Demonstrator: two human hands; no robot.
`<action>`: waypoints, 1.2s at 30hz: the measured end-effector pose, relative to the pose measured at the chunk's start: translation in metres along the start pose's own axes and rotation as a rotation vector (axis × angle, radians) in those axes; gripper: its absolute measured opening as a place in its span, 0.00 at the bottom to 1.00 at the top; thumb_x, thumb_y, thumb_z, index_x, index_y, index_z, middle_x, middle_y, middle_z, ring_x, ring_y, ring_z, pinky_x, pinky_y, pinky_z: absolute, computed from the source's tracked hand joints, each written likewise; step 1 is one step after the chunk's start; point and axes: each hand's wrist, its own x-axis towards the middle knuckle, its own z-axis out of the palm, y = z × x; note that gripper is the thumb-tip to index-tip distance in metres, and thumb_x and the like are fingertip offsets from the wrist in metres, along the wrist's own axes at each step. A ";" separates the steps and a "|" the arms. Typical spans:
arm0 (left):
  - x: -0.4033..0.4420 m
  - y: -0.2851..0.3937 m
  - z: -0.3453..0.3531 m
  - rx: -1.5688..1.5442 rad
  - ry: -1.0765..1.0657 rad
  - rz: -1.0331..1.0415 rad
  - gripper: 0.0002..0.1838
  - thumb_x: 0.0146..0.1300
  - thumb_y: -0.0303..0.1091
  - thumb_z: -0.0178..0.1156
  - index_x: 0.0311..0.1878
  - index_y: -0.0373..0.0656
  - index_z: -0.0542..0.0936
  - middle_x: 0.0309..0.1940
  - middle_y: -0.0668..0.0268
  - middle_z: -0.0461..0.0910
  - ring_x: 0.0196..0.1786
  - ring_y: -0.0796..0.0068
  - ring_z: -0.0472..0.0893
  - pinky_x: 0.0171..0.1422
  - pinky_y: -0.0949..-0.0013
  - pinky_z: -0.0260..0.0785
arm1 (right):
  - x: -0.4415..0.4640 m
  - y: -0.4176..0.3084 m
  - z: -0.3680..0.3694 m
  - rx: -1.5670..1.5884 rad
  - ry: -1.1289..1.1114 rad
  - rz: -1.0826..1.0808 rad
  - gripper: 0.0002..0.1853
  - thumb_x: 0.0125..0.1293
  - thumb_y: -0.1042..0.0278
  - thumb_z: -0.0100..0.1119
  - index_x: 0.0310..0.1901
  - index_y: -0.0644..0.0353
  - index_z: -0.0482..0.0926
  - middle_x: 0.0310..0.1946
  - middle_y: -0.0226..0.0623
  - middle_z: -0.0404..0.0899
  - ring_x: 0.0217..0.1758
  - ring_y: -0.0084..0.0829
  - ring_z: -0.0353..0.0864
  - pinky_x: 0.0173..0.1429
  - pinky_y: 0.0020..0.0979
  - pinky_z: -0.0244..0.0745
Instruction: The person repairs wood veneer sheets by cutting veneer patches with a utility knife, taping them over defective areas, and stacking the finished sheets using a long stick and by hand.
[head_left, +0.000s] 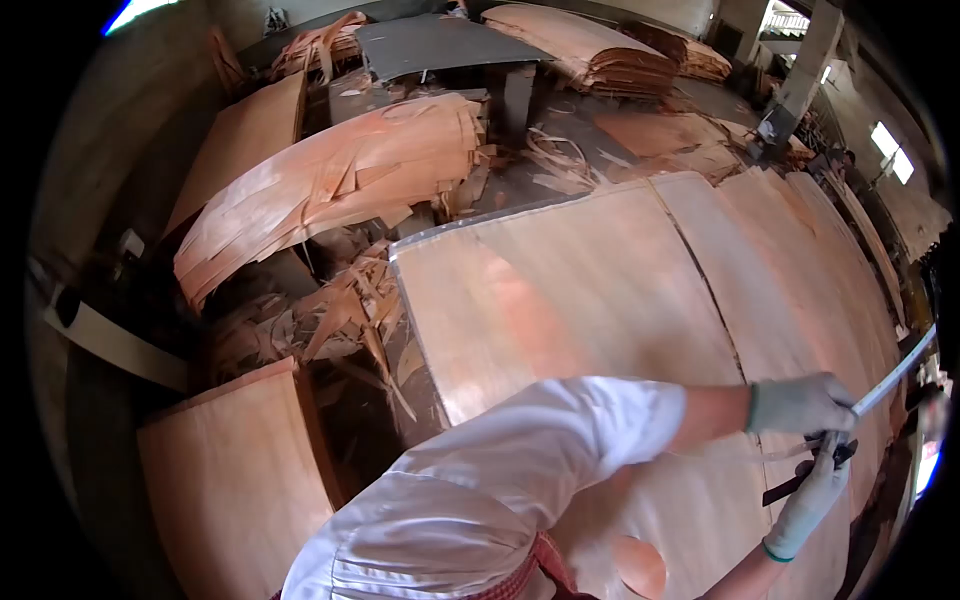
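My left hand point(805, 403), in a pale knitted glove, reaches across to the right with its fingers closed at a long whitish strip point(895, 372). Just below it, my gloved right hand point(812, 500) is closed around a dark tool point(800, 478), whose exact kind I cannot make out. The strip runs from between the hands up toward the right edge. Both hands are over a large stack of thin wood veneer sheets point(560, 290). A dark seam line point(712, 290) crosses the top sheets. A blurred, see-through band extends left from the hands.
A curved veneer pile point(340, 170) stands at the back left, and a lower stack point(230, 480) at the near left. Torn veneer scraps point(340, 310) cover the floor between them. Behind are a dark-topped table point(440, 45) and another veneer stack point(590, 45). A pillar point(805, 75) rises at the right.
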 end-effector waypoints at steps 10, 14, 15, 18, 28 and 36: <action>0.001 0.029 0.129 -0.475 0.123 0.278 0.15 0.67 0.43 0.54 0.42 0.38 0.75 0.28 0.64 0.76 0.31 0.69 0.78 0.37 0.65 0.72 | -0.085 -0.055 -0.066 -0.213 0.500 -0.212 0.17 0.74 0.67 0.48 0.59 0.67 0.74 0.38 0.37 0.80 0.40 0.24 0.79 0.36 0.20 0.67; -0.045 0.056 0.205 -0.171 0.069 0.447 0.11 0.55 0.38 0.64 0.32 0.40 0.78 0.28 0.61 0.77 0.32 0.67 0.78 0.38 0.66 0.71 | -0.162 -0.036 -0.146 -0.567 0.707 -0.304 0.25 0.74 0.55 0.47 0.64 0.65 0.70 0.48 0.47 0.80 0.43 0.34 0.80 0.47 0.31 0.75; -0.049 0.064 0.212 -0.108 0.043 0.506 0.10 0.54 0.37 0.66 0.30 0.40 0.79 0.28 0.64 0.78 0.32 0.70 0.78 0.39 0.66 0.71 | -0.175 -0.043 -0.155 -0.504 0.718 -0.325 0.24 0.73 0.56 0.49 0.62 0.64 0.71 0.46 0.45 0.80 0.41 0.33 0.80 0.44 0.30 0.74; -0.054 0.089 0.217 -0.067 0.170 0.731 0.09 0.54 0.35 0.62 0.31 0.39 0.81 0.27 0.60 0.79 0.31 0.61 0.78 0.39 0.61 0.72 | -0.201 -0.076 -0.165 -0.047 0.500 -0.284 0.18 0.70 0.61 0.54 0.56 0.64 0.72 0.40 0.41 0.80 0.36 0.27 0.79 0.37 0.26 0.72; -0.237 -0.136 0.168 0.177 0.196 -0.629 0.07 0.62 0.30 0.62 0.40 0.37 0.81 0.36 0.68 0.81 0.41 0.83 0.76 0.49 0.75 0.70 | -0.333 0.155 -0.061 0.242 -0.250 0.770 0.09 0.68 0.67 0.59 0.39 0.66 0.78 0.26 0.34 0.81 0.26 0.20 0.77 0.29 0.24 0.71; -0.247 -0.259 0.197 0.988 0.287 -0.275 0.05 0.55 0.33 0.65 0.35 0.48 0.79 0.46 0.64 0.79 0.56 0.58 0.74 0.64 0.53 0.61 | -0.369 0.242 -0.003 0.218 -0.005 1.018 0.10 0.64 0.67 0.62 0.36 0.67 0.80 0.27 0.32 0.81 0.30 0.24 0.78 0.36 0.30 0.72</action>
